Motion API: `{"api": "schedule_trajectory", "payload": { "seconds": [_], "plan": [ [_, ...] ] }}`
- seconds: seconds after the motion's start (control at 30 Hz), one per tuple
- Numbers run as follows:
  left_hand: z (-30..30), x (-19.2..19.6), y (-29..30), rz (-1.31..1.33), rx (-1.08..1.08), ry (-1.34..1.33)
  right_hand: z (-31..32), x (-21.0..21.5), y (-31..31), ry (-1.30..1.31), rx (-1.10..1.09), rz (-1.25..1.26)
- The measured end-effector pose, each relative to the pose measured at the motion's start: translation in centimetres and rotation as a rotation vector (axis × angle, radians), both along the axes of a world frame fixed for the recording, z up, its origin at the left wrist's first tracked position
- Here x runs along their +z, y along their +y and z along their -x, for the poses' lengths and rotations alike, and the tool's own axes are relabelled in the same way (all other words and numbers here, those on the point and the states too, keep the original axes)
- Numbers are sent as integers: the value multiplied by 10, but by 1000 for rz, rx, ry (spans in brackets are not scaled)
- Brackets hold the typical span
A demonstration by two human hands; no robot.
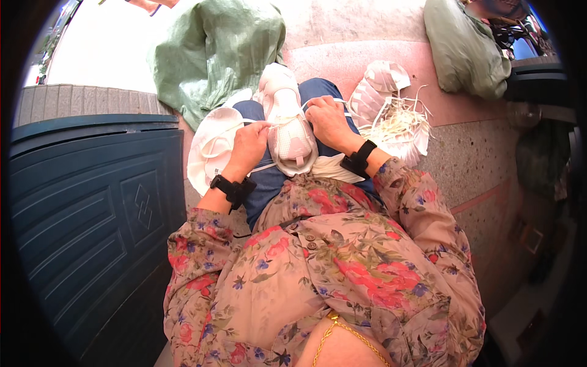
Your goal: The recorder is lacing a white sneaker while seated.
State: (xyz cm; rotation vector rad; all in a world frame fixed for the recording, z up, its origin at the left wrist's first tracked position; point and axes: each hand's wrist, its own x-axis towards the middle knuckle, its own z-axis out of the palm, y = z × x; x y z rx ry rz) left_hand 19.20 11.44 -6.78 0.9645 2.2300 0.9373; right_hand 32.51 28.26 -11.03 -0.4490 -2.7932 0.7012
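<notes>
A white and pale pink sneaker (292, 144) lies on my lap between my knees, its pinkish tongue end toward me. My left hand (249, 147) is at its left side, thumb and fingertips pinched on a white shoelace at the shoe's edge. On the other side my right hand (333, 125) is closed, with a strand of white shoelace at its fingertips; part of that grip is hidden. Past my right knee lies a bundle of loose cream laces (397, 122) on white shoe pieces (417, 144). More white shoe pieces (208, 150) rest beside my left knee.
A large green sack (217, 55) stands ahead to the left, another green sack (461, 52) ahead to the right. A dark blue panelled door (98, 208) is close on my left. Pink and speckled paving (471, 165) stretches to the right.
</notes>
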Motion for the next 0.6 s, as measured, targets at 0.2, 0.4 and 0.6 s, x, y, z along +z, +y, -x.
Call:
{"api": "schedule_trajectory", "payload": {
  "seconds": [0.2,0.4,0.6],
  "plan": [
    [-2,-13,-2,143,12,83,6,6,-2,-80,50,-80],
    [12,-23,11,123,-98,369,10,7,-5,-48,134,-156],
    [10,-9,15,166,-289,630,8,12,-6,-102,136,-163]
  ]
}}
